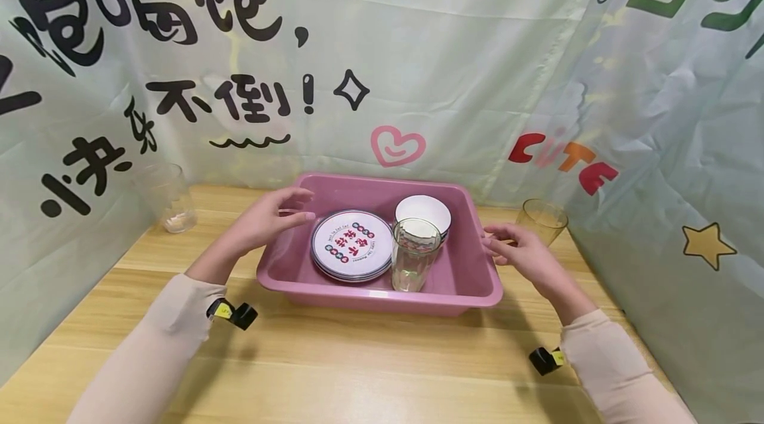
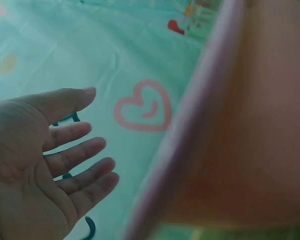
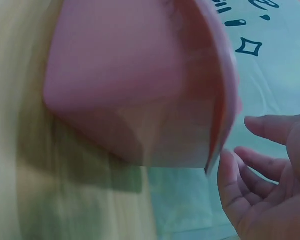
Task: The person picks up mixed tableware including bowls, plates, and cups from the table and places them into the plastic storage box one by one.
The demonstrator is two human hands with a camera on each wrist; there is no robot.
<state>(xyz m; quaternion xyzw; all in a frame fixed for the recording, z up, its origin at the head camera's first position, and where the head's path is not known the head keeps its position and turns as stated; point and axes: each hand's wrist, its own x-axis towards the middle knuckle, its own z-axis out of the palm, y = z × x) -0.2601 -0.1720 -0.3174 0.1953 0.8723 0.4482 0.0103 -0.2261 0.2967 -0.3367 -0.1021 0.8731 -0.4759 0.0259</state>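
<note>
A pink plastic tub [image 1: 382,299] stands on the table. Inside it lies a stack of white plates [image 1: 352,245] with red and blue print, beside stacked white bowls [image 1: 422,208]. A clear drinking glass [image 1: 412,261] is upright in front of the bowls, partly covering them. My left hand [image 1: 262,225] hovers over the tub's left rim, fingers spread and holding nothing; the left wrist view shows its palm bare. At the right rim is my right hand [image 1: 528,257], thumb apart from the bent fingers, with fingertips [image 3: 227,159] right at the rim's edge.
A clear glass [image 1: 176,202] stands at the back left of the wooden table [image 1: 334,371]. Another glass, amber-tinted [image 1: 544,218], is at the back right, partly behind the right hand. Printed cloth walls [image 1: 465,79] enclose the back and both sides.
</note>
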